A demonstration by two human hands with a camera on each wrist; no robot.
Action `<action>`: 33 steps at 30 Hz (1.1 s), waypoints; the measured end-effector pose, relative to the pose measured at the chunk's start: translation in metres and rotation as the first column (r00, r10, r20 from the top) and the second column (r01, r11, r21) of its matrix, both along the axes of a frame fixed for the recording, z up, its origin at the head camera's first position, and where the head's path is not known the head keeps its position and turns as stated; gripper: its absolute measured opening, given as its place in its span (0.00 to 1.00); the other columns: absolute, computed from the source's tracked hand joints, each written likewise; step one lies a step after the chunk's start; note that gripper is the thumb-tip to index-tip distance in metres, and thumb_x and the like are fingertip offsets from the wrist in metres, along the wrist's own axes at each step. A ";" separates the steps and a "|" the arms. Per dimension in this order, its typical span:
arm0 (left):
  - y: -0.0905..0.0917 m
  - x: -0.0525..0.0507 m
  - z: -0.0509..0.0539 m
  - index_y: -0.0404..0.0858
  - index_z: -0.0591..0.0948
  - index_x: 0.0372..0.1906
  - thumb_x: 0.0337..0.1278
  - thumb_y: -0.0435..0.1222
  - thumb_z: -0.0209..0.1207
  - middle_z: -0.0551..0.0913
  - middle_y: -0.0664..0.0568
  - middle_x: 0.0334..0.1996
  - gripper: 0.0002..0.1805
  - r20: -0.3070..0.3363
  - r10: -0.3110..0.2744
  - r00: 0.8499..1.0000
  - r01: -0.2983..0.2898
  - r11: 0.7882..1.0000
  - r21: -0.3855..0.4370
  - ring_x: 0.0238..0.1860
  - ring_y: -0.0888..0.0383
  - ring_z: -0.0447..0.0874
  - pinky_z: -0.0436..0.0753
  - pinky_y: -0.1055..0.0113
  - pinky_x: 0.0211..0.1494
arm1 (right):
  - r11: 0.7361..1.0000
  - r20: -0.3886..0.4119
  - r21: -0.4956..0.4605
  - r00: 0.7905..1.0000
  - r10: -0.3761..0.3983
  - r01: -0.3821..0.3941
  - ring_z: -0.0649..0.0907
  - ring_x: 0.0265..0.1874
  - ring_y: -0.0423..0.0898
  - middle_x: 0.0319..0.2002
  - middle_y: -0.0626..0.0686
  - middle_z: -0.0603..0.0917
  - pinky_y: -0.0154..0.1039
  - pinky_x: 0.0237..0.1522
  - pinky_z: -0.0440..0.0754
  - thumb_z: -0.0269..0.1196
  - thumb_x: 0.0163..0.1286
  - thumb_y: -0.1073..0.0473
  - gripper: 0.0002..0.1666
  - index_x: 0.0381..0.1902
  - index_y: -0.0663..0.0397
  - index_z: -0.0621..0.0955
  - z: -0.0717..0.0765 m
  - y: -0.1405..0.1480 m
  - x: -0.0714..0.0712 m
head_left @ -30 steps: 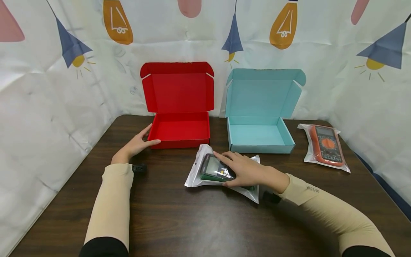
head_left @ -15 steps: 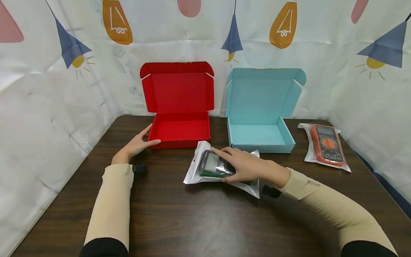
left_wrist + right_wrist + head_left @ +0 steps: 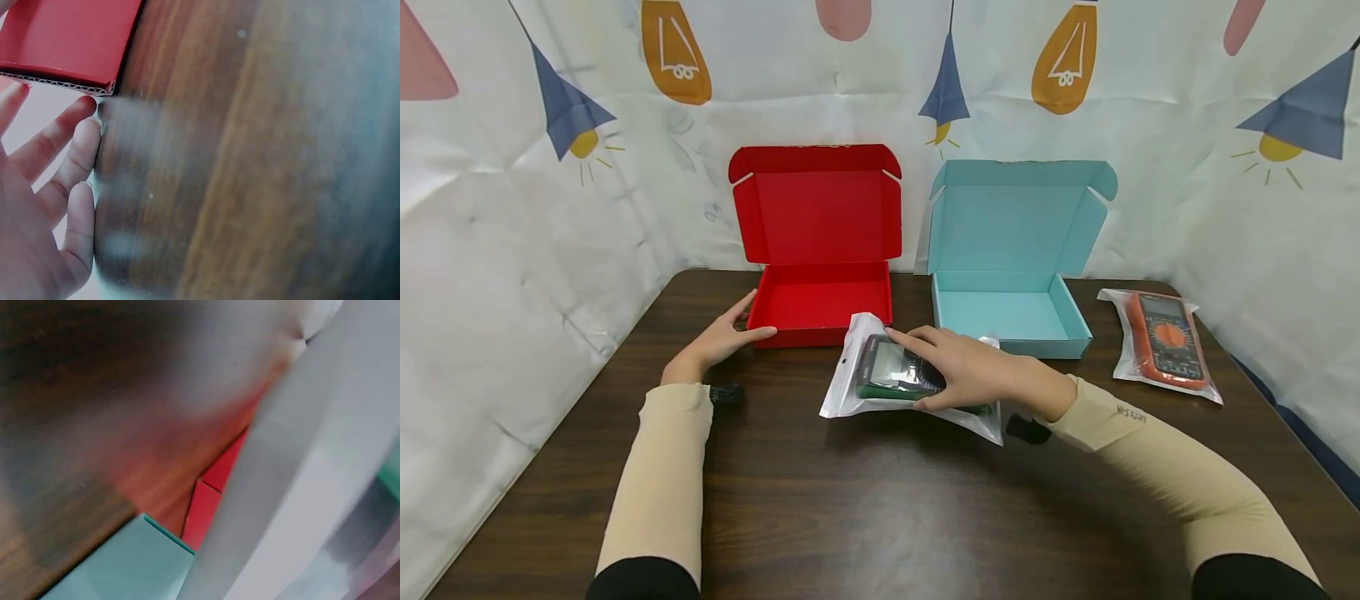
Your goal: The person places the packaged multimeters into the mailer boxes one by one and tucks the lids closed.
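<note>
My right hand (image 3: 966, 368) grips a green multimeter (image 3: 898, 371) with a grey screen, sealed in a clear and white plastic bag (image 3: 847, 385). The packet is off the table, tilted, with a shadow below, in front of the two boxes. Its right half is hidden under my hand. In the right wrist view the bag (image 3: 281, 506) fills much of the picture. My left hand (image 3: 715, 340) touches the left side and front corner of the open red box (image 3: 820, 337), thumb at the front wall. In the left wrist view its fingers are spread beside the red cardboard (image 3: 69, 44).
A light blue box (image 3: 1011, 347) stands with its lid up, right of the red one. An orange multimeter (image 3: 1167, 337) in a clear bag lies at the table's right edge. The brown table (image 3: 850, 517) meets a patterned white cloth (image 3: 880, 83) behind.
My right hand has raised the bagged green multimeter off the table and moved it slightly forward and left, toward the red box. My left hand stays at the red box.
</note>
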State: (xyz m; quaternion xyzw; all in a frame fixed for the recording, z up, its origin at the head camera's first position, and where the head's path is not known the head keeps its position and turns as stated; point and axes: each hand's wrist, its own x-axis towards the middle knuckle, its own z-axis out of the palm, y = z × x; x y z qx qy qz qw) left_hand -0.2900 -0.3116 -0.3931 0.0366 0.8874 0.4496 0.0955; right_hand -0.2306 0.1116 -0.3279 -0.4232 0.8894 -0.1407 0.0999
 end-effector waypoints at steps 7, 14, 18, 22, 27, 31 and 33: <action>-0.001 -0.001 -0.002 0.46 0.36 0.84 0.66 0.50 0.63 0.54 0.29 0.75 0.57 -0.007 -0.012 1.000 0.012 1.000 0.011 0.72 0.32 0.55 0.67 0.36 0.69 | 1.000 0.009 -0.018 1.000 0.015 -0.015 0.72 0.62 0.51 0.72 0.56 0.67 0.47 0.54 0.83 0.77 0.57 0.47 0.65 0.84 0.41 0.51 0.014 -0.006 -0.009; -0.001 0.000 -0.001 0.47 0.36 0.84 0.66 0.52 0.63 0.56 0.29 0.74 0.57 -0.005 -0.011 1.000 0.011 1.000 0.008 0.70 0.33 0.59 0.68 0.37 0.69 | 0.999 -0.024 -0.002 0.999 0.040 -0.041 0.71 0.63 0.51 0.72 0.56 0.67 0.47 0.56 0.82 0.75 0.59 0.44 0.64 0.84 0.42 0.51 0.019 -0.015 -0.019; 0.000 0.000 -0.002 0.47 0.36 0.84 0.66 0.52 0.62 0.56 0.29 0.74 0.57 -0.009 -0.015 1.000 0.015 1.000 0.016 0.70 0.33 0.60 0.67 0.36 0.70 | 0.999 -0.039 0.006 0.998 0.048 -0.048 0.71 0.63 0.52 0.72 0.57 0.67 0.47 0.58 0.81 0.74 0.60 0.43 0.64 0.84 0.42 0.50 0.017 -0.019 -0.024; 0.001 0.000 -0.002 0.48 0.37 0.84 0.66 0.53 0.63 0.56 0.29 0.75 0.57 -0.010 -0.010 1.000 0.011 1.000 0.010 0.70 0.33 0.59 0.67 0.37 0.70 | 0.999 -0.052 0.010 0.998 0.043 -0.042 0.71 0.64 0.52 0.72 0.58 0.67 0.49 0.57 0.81 0.75 0.59 0.43 0.64 0.84 0.42 0.51 0.017 -0.025 -0.030; 0.002 0.000 -0.002 0.48 0.37 0.84 0.64 0.54 0.63 0.56 0.29 0.75 0.58 -0.011 0.001 1.000 -0.001 1.000 -0.011 0.70 0.32 0.60 0.68 0.37 0.70 | 0.999 -0.076 0.013 0.996 0.043 -0.042 0.71 0.63 0.52 0.72 0.57 0.67 0.48 0.56 0.82 0.75 0.59 0.43 0.64 0.84 0.41 0.51 0.015 -0.033 -0.037; 0.001 0.000 -0.001 0.48 0.37 0.84 0.64 0.55 0.64 0.55 0.30 0.75 0.58 -0.006 0.011 1.000 -0.011 1.000 -0.021 0.71 0.32 0.59 0.69 0.37 0.69 | 0.999 -0.097 0.020 0.995 0.038 -0.036 0.72 0.62 0.52 0.72 0.56 0.67 0.48 0.56 0.82 0.74 0.59 0.43 0.64 0.84 0.41 0.52 0.015 -0.039 -0.044; 0.001 0.000 -0.001 0.48 0.37 0.84 0.64 0.54 0.64 0.55 0.30 0.75 0.58 -0.003 0.013 1.000 -0.013 1.000 -0.018 0.70 0.32 0.59 0.70 0.37 0.69 | 0.999 -0.100 0.019 0.994 0.033 -0.031 0.72 0.62 0.52 0.72 0.56 0.67 0.49 0.57 0.81 0.75 0.59 0.43 0.64 0.84 0.41 0.51 0.014 -0.042 -0.047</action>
